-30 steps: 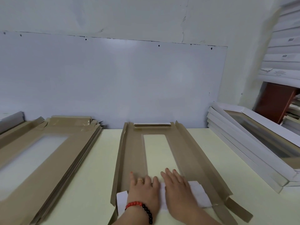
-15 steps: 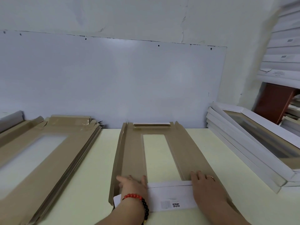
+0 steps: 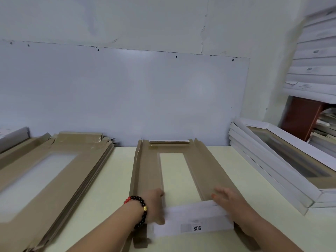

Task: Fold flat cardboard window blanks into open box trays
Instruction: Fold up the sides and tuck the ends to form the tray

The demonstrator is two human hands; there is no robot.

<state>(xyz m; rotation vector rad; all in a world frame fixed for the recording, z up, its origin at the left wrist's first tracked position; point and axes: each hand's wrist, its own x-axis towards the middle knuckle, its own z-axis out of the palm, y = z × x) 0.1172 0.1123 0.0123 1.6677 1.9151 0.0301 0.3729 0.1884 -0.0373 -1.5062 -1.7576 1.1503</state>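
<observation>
A brown cardboard window blank (image 3: 149,171) lies lengthwise on the pale table (image 3: 109,179), its long side flaps slightly raised. Its near end flap (image 3: 192,220), white with an "SGS" label, stands tilted up toward me. My left hand (image 3: 154,206), with a red and black bead bracelet at the wrist, grips the flap's left end, thumb in front and fingers behind. My right hand (image 3: 227,202) is blurred; its straight, spread fingers lie against the far side of the flap's right end.
A stack of flat brown window blanks (image 3: 45,179) fills the table's left side. Folded white trays (image 3: 272,168) lean in a pile at the right. A white board (image 3: 127,97) backs the table, and white boxes (image 3: 316,57) stack up at far right.
Both hands slid apart from the middle of the near end to its corners. The white end flap has risen from flat to tilted up, showing its label.
</observation>
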